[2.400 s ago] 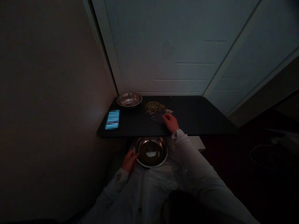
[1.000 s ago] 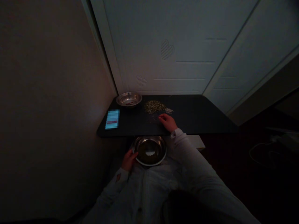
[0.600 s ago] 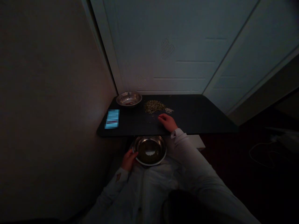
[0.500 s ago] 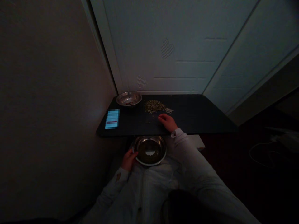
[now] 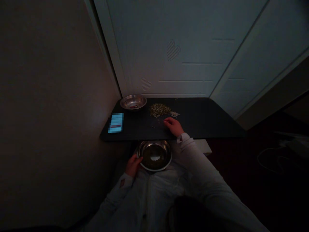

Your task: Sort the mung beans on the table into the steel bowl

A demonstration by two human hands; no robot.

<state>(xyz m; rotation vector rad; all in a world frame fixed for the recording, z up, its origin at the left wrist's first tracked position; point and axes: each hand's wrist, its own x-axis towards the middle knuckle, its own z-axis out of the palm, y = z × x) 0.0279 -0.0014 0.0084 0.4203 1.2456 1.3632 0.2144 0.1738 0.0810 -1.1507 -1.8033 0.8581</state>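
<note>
My left hand (image 5: 133,165) grips the left rim of a shiny metal bowl (image 5: 168,162), which sits at my lap just below the table's front edge. Something dark greenish lies in the bottom of that bowl, too dim to name. Over the dark table (image 5: 205,119), my right hand (image 5: 174,126) has its fingers pressed together near the tabletop; whatever they hold, if anything, is too small to see. Beyond it lies a mottled heap of small seed-like pieces (image 5: 159,110), with a small pile of whitish pieces (image 5: 174,114) at its right side. A few loose bits are scattered left of my fingertips.
A second metal bowl (image 5: 124,104) stands at the table's back left with a small dark reddish item in it. In front of it lies a blurred-out bright phone-like rectangle (image 5: 116,123). White panels (image 5: 149,48) rise behind the table; a wall is close on the left.
Almost nothing differs. My right hand stays nearly in place over the table, and my left hand keeps its hold on the bowl.
</note>
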